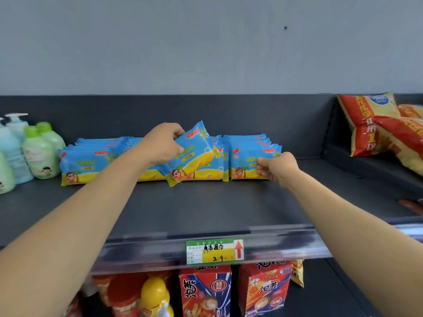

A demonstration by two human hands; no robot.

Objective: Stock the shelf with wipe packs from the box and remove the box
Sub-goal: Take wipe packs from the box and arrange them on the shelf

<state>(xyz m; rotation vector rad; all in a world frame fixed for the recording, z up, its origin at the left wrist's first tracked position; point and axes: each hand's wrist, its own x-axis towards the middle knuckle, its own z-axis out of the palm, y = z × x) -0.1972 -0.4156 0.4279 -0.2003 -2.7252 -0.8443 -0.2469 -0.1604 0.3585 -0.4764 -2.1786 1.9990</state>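
On matte shelf [206, 207], glossy flat packs [91, 164]

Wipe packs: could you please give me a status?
Left hand grips tilted pack. Right hand pinches right row's front pack. Nothing blocks the shelf.

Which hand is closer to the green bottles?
Left. The left hand, gripping a tilted pack, is right of the green bottles; the right hand pinches the rightmost front pack, farther away.
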